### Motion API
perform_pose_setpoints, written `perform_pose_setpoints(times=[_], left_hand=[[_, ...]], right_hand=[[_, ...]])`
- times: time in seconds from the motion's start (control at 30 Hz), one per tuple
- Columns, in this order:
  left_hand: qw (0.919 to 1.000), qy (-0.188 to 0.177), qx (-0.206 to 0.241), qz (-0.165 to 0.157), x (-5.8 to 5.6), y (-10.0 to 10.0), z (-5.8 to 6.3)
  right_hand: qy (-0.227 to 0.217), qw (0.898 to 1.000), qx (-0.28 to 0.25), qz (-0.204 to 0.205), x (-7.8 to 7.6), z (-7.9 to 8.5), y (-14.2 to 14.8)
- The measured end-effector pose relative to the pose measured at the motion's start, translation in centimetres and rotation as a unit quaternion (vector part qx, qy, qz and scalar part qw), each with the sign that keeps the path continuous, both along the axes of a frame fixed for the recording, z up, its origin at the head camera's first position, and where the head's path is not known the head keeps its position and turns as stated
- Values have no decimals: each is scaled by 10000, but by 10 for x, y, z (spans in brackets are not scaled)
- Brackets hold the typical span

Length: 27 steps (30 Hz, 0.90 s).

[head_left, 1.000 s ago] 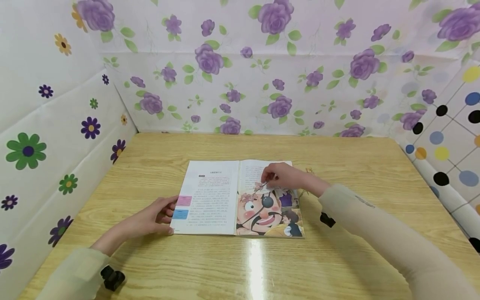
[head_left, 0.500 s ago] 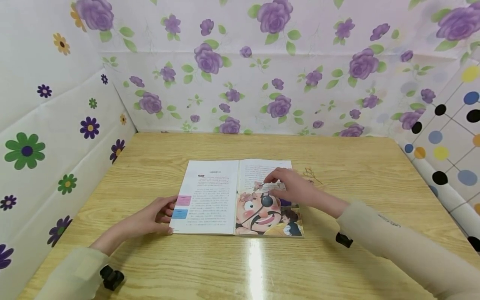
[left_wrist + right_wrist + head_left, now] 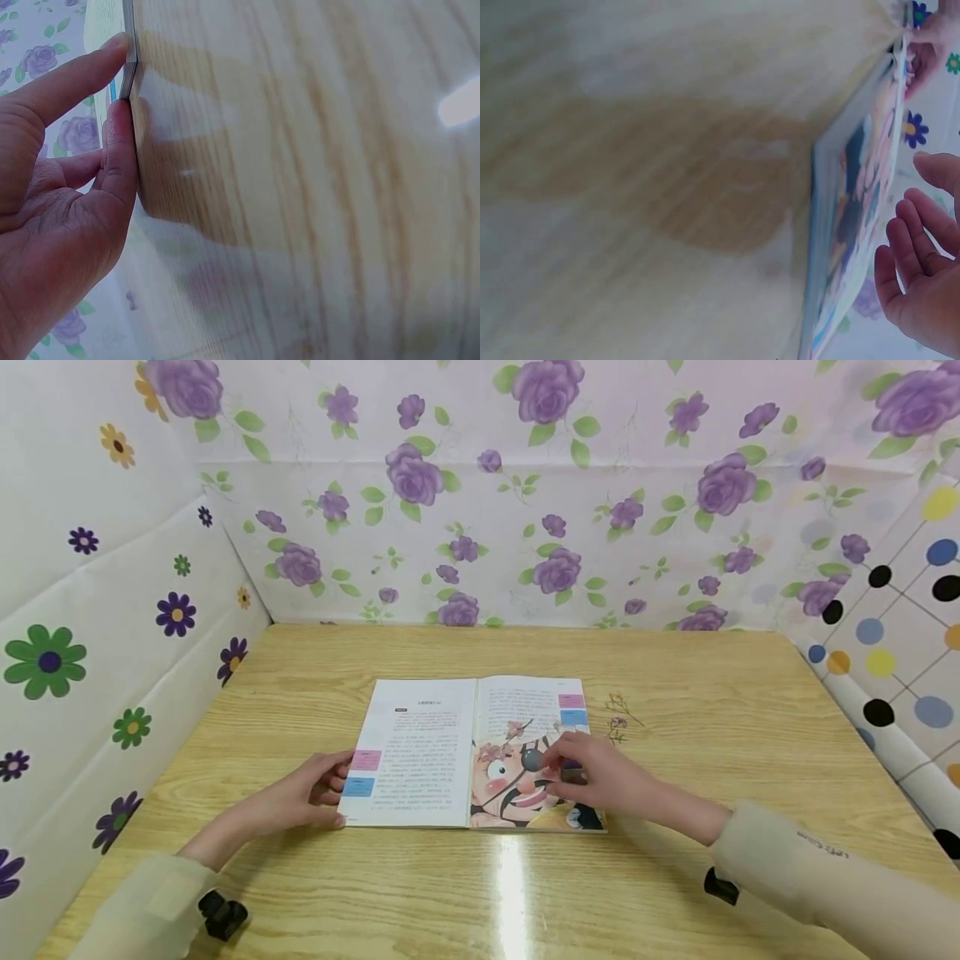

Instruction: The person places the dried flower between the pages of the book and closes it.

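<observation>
An open book (image 3: 427,752) with text on its left page lies on the table. Its right page carries a cartoon of a face with an eye patch. My left hand (image 3: 296,795) grips the book's near-left edge; in the left wrist view its thumb (image 3: 114,45) rests at the corner, a finger close beside it. A pink pressed flower sprig (image 3: 515,730) lies across the right page, with more pale pink blossoms (image 3: 495,752) below it. My right hand (image 3: 600,774) hovers over the lower right page, fingers loosely bent with nothing in them in the right wrist view.
Right of the book, several thin dried flower sprigs (image 3: 618,710) lie on the wooden table (image 3: 697,693). A flowered cloth wall (image 3: 450,527) stands behind, with patterned walls at both sides.
My right hand has moved from the flower sprig toward the lower right of the page, uncovering the colored tabs and the dried sprigs beside the book. The left hand has stayed put.
</observation>
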State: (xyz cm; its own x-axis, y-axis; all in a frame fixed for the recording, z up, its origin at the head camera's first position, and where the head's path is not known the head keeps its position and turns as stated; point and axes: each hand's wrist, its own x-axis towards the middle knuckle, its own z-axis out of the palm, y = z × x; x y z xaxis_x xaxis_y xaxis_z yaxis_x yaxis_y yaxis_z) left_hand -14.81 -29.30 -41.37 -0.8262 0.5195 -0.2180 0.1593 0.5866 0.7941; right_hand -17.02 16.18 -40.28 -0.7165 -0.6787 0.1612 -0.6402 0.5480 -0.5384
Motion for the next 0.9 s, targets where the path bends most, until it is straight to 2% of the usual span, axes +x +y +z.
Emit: perform_pose_setpoints(times=[0.23,0.5,0.9], left_hand=[[10000,-14,29,5,0,0,0],[10000,-4,-12,17,1,0,0],[10000,-4,-30,-9,1,0,1]], right_hand=[[54,9996,273,-13,14,-9,3],[-172,9995,239,-124,24,-18,4],[-150,9992,198,-297,27,-20,9]])
